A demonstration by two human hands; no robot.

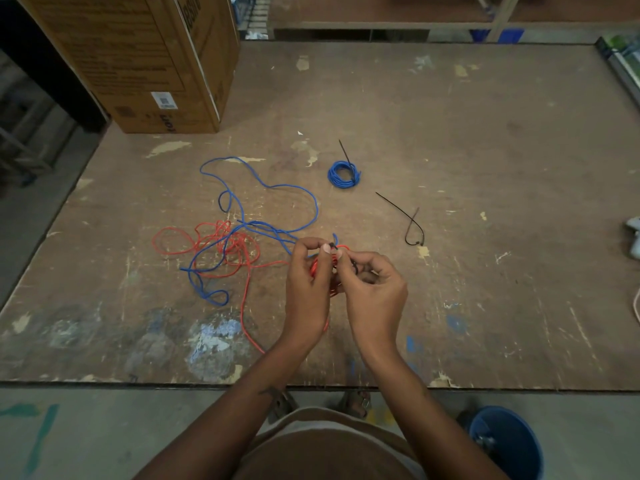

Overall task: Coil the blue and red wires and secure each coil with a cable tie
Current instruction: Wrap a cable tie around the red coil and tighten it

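I see both hands together over the near table (485,306): left hand (306,289) grips a small red coil (323,271), right hand (375,292) pinches a black cable tie (335,247) at its top. Left of them, loose red wire (207,244) tangled with loose blue wire (263,188). Right, a spare tie (408,220). Farther back, a tied blue coil (343,174); cardboard box (145,57) far left.
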